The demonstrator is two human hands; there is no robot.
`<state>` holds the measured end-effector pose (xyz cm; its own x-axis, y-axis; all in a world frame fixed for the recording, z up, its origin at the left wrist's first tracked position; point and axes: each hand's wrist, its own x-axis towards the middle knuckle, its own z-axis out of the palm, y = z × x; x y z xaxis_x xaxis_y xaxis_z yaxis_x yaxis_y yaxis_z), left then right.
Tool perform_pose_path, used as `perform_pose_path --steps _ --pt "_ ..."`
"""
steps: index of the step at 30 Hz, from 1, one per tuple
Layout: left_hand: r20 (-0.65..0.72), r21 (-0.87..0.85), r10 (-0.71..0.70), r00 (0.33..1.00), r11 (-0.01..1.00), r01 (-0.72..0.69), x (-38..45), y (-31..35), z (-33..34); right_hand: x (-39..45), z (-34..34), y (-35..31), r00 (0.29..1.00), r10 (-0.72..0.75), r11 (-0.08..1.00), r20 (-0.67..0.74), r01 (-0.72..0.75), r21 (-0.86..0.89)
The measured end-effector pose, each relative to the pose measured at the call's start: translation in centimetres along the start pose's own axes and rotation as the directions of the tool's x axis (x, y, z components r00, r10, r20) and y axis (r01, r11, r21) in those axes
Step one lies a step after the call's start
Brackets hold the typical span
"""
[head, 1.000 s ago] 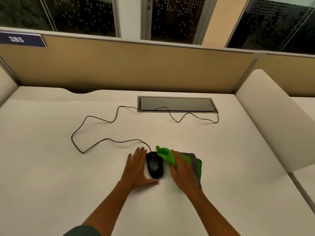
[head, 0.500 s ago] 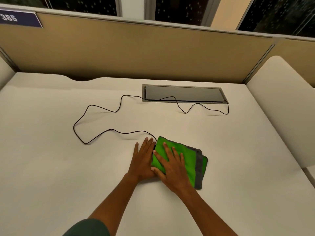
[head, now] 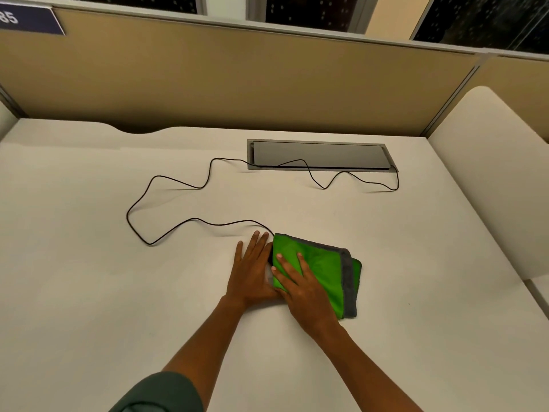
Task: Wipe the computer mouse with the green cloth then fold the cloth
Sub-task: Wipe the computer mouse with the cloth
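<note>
Pressing flat with spread fingers, the right hand [head: 306,288] lies on the green cloth [head: 323,266], which covers the mouse on the white bench [head: 118,292]; it grips nothing. Beside it, the left hand [head: 252,272] rests flat and empty, touching the cloth's edge. Farther back, the black cable [head: 166,233] loops toward a grey hatch [head: 320,154].
</note>
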<state>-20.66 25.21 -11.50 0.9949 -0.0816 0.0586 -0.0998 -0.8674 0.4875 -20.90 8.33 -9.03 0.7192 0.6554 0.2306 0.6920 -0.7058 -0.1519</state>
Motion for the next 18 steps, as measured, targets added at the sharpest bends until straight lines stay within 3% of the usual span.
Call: perform_pose_path --steps 6,10,18 --pt "-0.034 -0.033 -0.018 0.999 0.999 0.016 0.0 0.3 -0.1 -1.8 -0.4 0.7 0.996 -0.024 0.998 -0.082 0.029 0.063" --pt "-0.049 -0.015 -0.027 0.998 1.000 0.026 0.0 0.2 0.1 -2.6 -1.1 1.4 0.989 0.046 0.993 -0.142 -0.030 0.112" --pt "-0.046 0.008 -0.020 0.999 1.000 0.021 0.1 0.0 0.5 -1.7 -1.0 2.4 0.981 0.148 0.977 -0.124 -0.126 0.172"
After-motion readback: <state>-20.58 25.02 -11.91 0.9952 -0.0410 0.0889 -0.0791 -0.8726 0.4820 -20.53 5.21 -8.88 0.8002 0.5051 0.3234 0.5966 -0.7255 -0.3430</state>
